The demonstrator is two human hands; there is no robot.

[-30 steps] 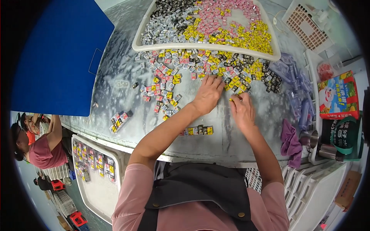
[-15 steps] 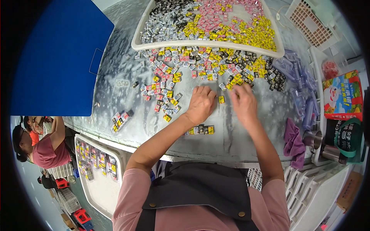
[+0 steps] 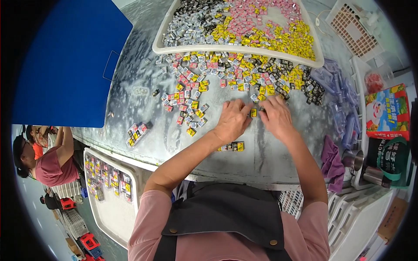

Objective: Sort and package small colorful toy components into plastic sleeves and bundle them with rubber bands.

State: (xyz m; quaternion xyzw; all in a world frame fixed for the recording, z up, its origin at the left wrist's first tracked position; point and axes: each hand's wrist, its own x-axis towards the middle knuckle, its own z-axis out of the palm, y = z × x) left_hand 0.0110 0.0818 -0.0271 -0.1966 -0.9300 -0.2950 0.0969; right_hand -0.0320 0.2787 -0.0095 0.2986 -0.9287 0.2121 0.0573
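Left grip: your left hand is low over the desk, fingers curled and close together; whether it holds anything cannot be told.
Right grip: your right hand is bent, fingertips at the near edge of the pile, thumb toward your left hand; its fingers hide whether anything is held.
Single piece: one small yellow-topped piece lies on the desk in the narrow gap between your hands; contact with your fingers cannot be confirmed.
Loose pile: a pile of pink, yellow, white and black pieces spreads ahead of your hands.
Row: a short row of pieces lies nearer you, partly hidden by your left forearm.
Big tray: a white tray of pieces, grouped by colour, stands beyond the pile.
Left side: a filled clear pack lies on the desk.
Right side: clear plastic cases lie beyond a purple cloth.
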